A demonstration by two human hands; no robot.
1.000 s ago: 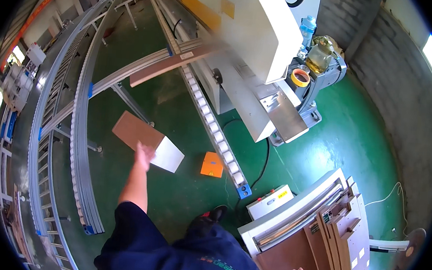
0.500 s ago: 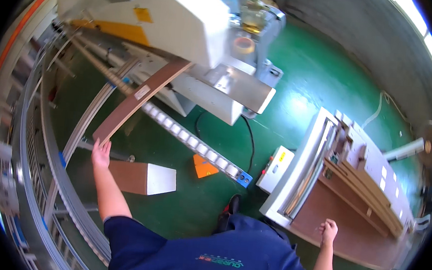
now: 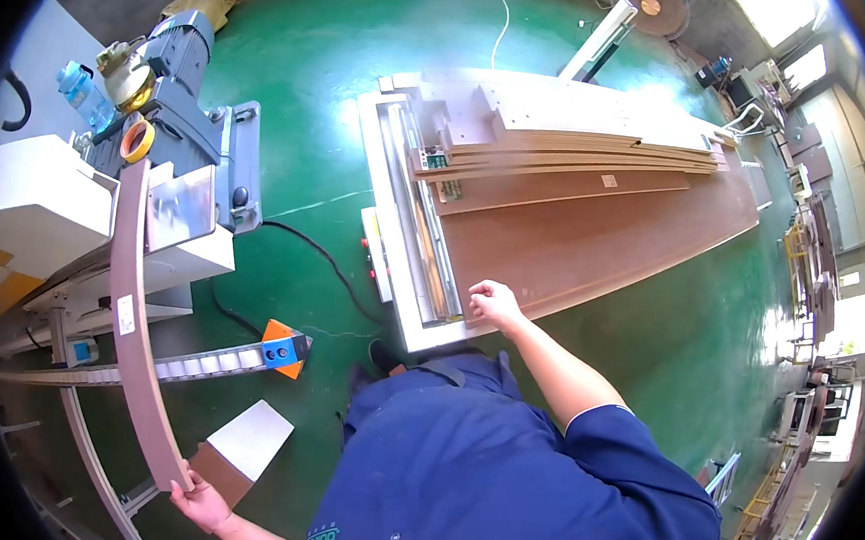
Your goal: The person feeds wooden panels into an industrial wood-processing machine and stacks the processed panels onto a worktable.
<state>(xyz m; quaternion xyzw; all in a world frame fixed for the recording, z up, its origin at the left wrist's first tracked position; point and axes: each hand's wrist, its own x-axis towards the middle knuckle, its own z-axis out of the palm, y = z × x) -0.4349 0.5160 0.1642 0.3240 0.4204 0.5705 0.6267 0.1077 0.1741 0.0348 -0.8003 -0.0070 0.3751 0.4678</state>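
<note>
At the lower left, my left hand point(image 3: 200, 502) grips the near end of a long, narrow brown board point(image 3: 136, 350), thumb on one side and fingers on the other. The board carries a small white label, and its far end reaches the white machine point(image 3: 42, 193). It crosses above a rail of white rollers point(image 3: 205, 363). Loosely curled, my right hand point(image 3: 495, 305) is closed with nothing visible in it. It hovers by the near corner of a white-framed table point(image 3: 404, 318), beside a large brown panel point(image 3: 574, 250).
Stacked boards point(image 3: 581, 150) lie on the panel. A cardboard block with a white face point(image 3: 252, 438) rests on the green floor near my left hand. An orange piece point(image 3: 284, 350) sits under the roller rail's end. A black cable point(image 3: 318, 252) runs over the floor from a grey motor point(image 3: 178, 102).
My view has swung to the right. My left hand, open at the board's end before, has closed on it. My right hand has come to the table's near corner, still curled.
</note>
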